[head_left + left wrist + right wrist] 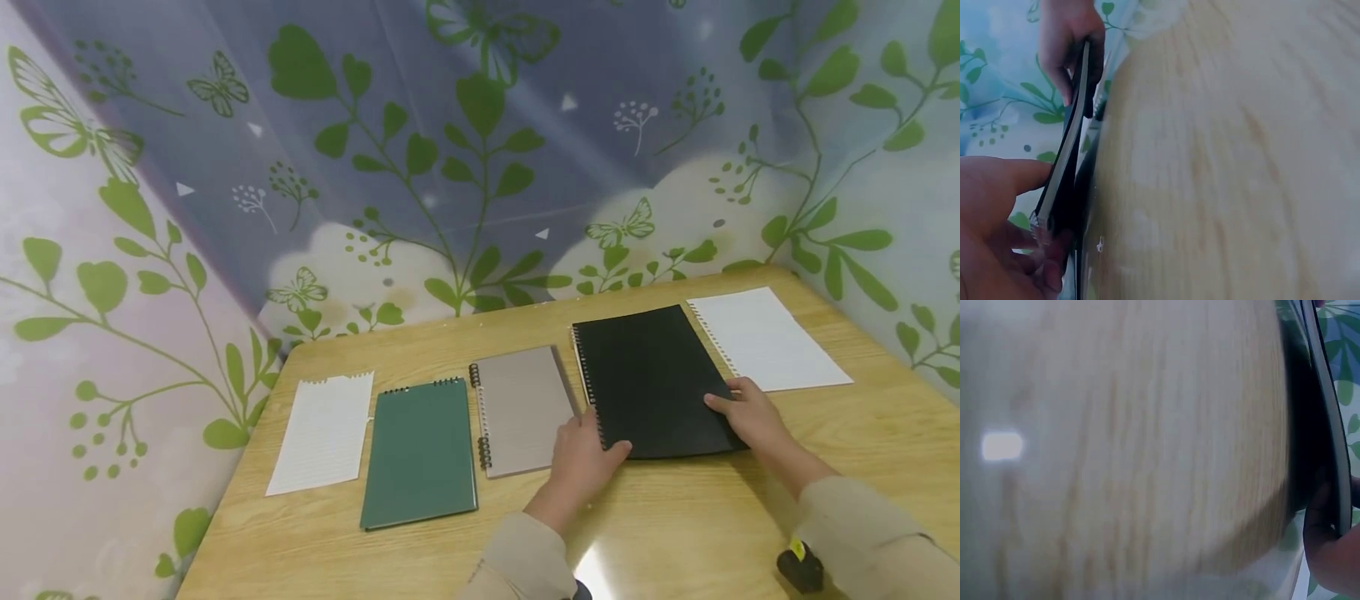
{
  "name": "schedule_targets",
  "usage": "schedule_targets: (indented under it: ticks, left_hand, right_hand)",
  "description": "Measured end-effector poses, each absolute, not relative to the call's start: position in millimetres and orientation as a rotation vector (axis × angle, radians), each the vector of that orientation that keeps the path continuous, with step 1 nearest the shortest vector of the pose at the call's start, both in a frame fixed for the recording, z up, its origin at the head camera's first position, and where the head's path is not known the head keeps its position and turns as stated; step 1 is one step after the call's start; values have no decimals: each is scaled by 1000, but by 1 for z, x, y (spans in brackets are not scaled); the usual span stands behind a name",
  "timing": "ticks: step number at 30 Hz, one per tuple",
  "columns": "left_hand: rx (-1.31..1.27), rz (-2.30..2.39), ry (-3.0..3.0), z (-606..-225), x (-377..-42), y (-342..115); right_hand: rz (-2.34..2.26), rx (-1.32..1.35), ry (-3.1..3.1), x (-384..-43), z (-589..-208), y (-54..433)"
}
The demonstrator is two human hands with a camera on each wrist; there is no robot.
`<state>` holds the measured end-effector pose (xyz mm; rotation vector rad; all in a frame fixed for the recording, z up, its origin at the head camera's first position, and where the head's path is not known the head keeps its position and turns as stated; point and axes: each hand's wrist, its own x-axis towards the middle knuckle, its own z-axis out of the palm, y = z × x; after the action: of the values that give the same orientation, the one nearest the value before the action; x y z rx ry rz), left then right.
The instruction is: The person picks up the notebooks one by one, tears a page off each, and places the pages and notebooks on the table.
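Note:
Both hands hold a black spiral notebook (652, 383) by its sides, thumbs on the cover and fingers beneath. My left hand (581, 467) grips the coil side near the lower left corner. The right hand (757, 421) pinches the opposite edge. Seen edge-on in the left wrist view, the notebook (1063, 162) is raised off the table, its pale page block between dark covers. In the right wrist view, fingers of the right hand (1335, 559) curl under its edge. A grey-beige spiral notebook (521, 412) lies just left of the left hand.
Further left are a green top-bound notebook (420, 454) and a torn-edged lined sheet (322, 437). A larger white sheet (768, 337) with punched holes lies right of the black notebook. A small black object (800, 568) sits by the right sleeve. Patterned curtains (480, 167) border the wooden table (285, 550).

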<state>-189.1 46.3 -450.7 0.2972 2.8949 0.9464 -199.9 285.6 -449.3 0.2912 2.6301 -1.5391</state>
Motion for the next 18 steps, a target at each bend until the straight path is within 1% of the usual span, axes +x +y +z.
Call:
schedule_targets:
  ticks: [6,12,18]
  left_hand:
    - [317,620,3017,-451,-186,49]
    - [359,424,3079,-454,-187,49]
    - [430,252,3067,-454,-190,43]
  right_hand:
    - [-1374,257,2749,-205,-451,285]
    - [-1171,201,2978,-210,-453,280]
    - [-1065,161,3035,-213,-455,276]
